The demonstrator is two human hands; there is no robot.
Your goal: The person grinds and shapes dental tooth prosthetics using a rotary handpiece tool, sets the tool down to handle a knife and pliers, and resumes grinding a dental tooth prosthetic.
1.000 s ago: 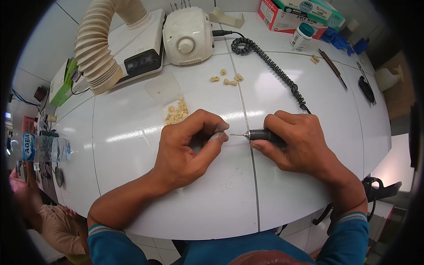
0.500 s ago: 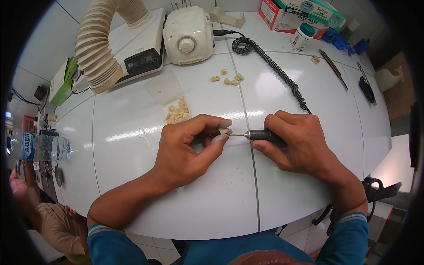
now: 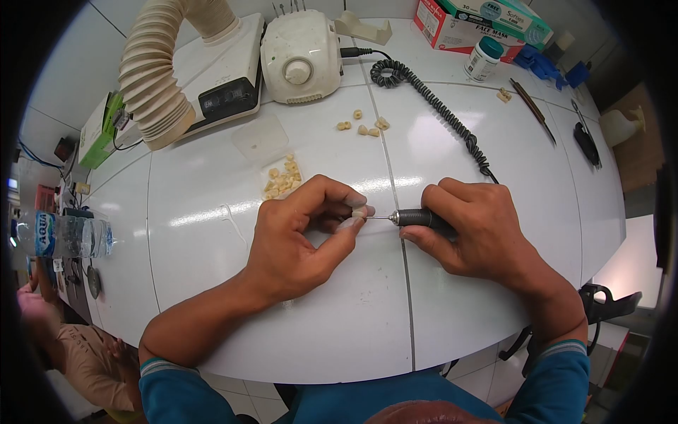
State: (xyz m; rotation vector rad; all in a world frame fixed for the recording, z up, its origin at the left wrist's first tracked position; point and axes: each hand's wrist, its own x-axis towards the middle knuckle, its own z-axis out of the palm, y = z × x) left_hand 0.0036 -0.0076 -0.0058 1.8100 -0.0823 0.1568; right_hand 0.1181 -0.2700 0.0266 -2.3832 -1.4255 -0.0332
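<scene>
Between the thumb and fingertips of my left hand point(image 3: 293, 240), a small cream dental crown point(image 3: 359, 211) is pinched, partly hidden by the fingers. My right hand point(image 3: 477, 226) wraps round a black rotary handpiece point(image 3: 417, 217) that points left. Its thin metal bur point(image 3: 378, 218) reaches the crown; whether it touches cannot be made out. Just beyond my left hand is a small clear box point(image 3: 302, 179) of tooth-shaped crowns, its lid point(image 3: 261, 138) lying open behind it. Several loose crowns point(image 3: 382, 124) lie farther back on the white table point(image 3: 339, 318).
A white control unit point(image 3: 300, 60) stands at the back, with a coiled black cord point(image 3: 445, 102) running towards my right hand. Left of it is a ribbed hose point(image 3: 152, 71). Mask boxes point(image 3: 466, 32), a jar point(image 3: 484, 59) and a knife-like tool point(image 3: 533, 109) are right. Another person point(image 3: 95, 360) sits left.
The fingers of my left hand have shifted slightly, and the crown is turned a little between them. The handpiece has moved barely to the left.
</scene>
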